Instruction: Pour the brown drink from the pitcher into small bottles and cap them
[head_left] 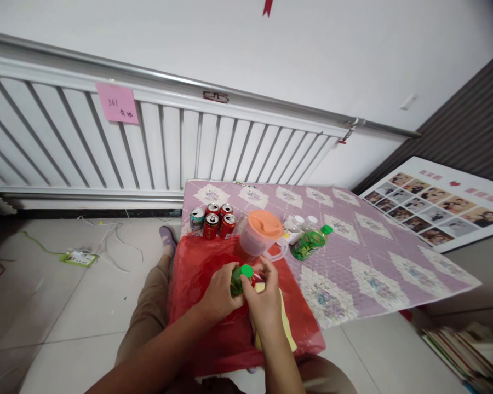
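Note:
My left hand [222,293] is wrapped round a green bottle [235,282] with a green cap, over the red plastic sheet [205,262]. On the bottle's right side my right hand [265,293] is closed, its thumb by the cap and its fingers at a small red thing that is too hidden to name. Beneath my right wrist lies a yellow cloth [287,323]. Just beyond my hands stands a clear pitcher [250,241] with an orange lid.
Several opened drink cans [212,224] stand behind the sheet at left. Right of the pitcher are white-capped bottles [298,221] and another green bottle [310,243] on the patterned tablecloth [345,262]. A power strip [80,257] lies on the floor.

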Demonstrator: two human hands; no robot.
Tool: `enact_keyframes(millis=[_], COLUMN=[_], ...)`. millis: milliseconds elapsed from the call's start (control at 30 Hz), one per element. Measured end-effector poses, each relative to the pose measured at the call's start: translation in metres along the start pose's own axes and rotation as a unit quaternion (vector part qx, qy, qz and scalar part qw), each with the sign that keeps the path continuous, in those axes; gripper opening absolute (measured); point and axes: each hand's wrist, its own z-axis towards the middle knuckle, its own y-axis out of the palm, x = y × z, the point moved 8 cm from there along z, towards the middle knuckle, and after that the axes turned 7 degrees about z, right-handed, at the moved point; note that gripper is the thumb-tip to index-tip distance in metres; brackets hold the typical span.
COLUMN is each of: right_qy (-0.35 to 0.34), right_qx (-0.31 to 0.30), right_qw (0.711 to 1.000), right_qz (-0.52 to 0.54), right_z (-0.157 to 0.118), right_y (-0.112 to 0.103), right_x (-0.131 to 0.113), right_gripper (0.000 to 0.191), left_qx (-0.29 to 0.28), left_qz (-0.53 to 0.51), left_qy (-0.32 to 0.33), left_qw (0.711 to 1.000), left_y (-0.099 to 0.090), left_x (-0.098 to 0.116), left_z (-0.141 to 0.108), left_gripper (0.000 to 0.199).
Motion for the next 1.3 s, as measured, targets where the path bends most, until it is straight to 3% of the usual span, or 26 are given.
enact_keyframes(millis=[133,300,567,767,1067,1300], right_qy=[-0.013,0.017,-0.004,0.04,0.045,0.081], right_qx=[-0.014,-0.004,-0.027,-0.006,-0.017,0.01], right_qw=[1.0,1.0,0.999,0.998,0.998,0.995], right_qz=[0.013,0.012,0.028,0.04,0.031,0.049], right_z=[-0.002,0.0,-0.003,-0.002,-0.002,-0.001], right_y=[0.002,0.004,0.009,0.008,0.008,0.006], right_x=[-0.004,0.001,-0.002,0.005,0.001,0.015], right_gripper=[0.053,0.067,0.057,0.067,0.06,0.06], left_qx=[0.0,-0.004,0.0,0.0,-0.001,-0.008], left_qz=[-0.007,-0.01,-0.011,-0.012,-0.007,-0.009], left_qy=[0.002,-0.004,-0.004,-0.009,-0.009,-0.004], left_qw=[1.0,1.0,1.0,1.0,1.0,1.0], left_y=[-0.001,-0.001,0.0,0.0,0.0,0.0], left_x=[0.002,0.001,0.0,-0.003,-0.002,-0.002], left_z=[0.0,0.0,0.0,-0.001,-0.001,-0.001], left_gripper=[0.063,0.066,0.061,0.067,0.066,0.068])
